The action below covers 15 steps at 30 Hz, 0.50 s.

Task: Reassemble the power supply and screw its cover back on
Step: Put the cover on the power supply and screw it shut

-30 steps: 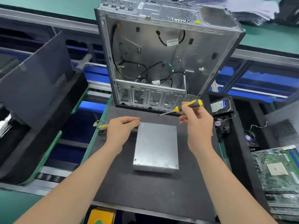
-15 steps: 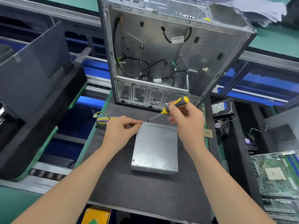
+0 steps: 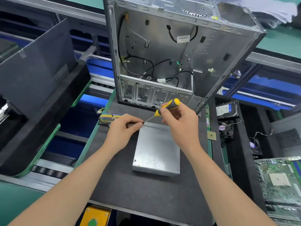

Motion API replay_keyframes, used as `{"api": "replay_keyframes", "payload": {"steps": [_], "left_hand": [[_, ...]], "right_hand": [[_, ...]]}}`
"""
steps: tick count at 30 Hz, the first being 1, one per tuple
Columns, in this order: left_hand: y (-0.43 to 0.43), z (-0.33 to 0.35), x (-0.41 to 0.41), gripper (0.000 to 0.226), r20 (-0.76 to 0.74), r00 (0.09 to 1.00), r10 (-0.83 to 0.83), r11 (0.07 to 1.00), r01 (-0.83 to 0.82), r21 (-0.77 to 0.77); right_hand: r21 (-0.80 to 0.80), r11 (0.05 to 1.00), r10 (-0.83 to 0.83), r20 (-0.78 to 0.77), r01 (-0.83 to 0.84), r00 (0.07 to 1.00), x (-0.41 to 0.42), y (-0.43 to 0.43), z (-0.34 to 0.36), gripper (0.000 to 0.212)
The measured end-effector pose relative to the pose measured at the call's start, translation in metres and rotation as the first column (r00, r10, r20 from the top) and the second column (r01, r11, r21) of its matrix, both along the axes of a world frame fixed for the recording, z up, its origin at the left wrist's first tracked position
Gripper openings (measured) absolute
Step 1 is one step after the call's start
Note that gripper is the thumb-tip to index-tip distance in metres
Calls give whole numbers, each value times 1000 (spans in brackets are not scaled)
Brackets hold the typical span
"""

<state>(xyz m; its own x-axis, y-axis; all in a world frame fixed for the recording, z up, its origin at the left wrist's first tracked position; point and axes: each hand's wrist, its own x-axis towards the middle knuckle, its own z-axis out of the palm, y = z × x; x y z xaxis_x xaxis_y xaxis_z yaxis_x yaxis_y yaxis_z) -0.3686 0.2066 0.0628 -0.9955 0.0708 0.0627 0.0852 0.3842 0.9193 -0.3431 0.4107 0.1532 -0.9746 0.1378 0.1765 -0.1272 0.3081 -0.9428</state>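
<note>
The grey metal power supply [image 3: 157, 147] lies flat on the black mat [image 3: 146, 193], cover side up. Its coloured cable bundle [image 3: 106, 117] trails off to the far left. My right hand [image 3: 180, 123] grips a yellow-and-black screwdriver [image 3: 164, 108], whose tip points down-left at the box's far-left corner. My left hand [image 3: 125, 129] is at that same corner, with thumb and forefinger pinched together just at the screwdriver tip. Whatever they pinch is too small to make out.
An open silver computer case [image 3: 171, 51] stands upright behind the mat. A dark side panel [image 3: 37, 67] leans at the left. At the right lie a hard drive [image 3: 225, 109], small fans [image 3: 225, 128] and a green motherboard [image 3: 280, 178]. A yellow button box [image 3: 96, 216] sits at the near edge.
My right hand has lowered the screwdriver and swung its tip down-left to the box's far-left corner. The left hand's fingers closed into a pinch at that corner.
</note>
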Motion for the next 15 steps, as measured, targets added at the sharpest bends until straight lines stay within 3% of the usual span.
{"api": "replay_keyframes", "payload": {"steps": [15], "left_hand": [[-1, -6, 3, 18, -97, 995, 5, 999, 0, 50]], "right_hand": [[177, 982, 70, -14, -66, 997, -14, -4, 8, 7]]}}
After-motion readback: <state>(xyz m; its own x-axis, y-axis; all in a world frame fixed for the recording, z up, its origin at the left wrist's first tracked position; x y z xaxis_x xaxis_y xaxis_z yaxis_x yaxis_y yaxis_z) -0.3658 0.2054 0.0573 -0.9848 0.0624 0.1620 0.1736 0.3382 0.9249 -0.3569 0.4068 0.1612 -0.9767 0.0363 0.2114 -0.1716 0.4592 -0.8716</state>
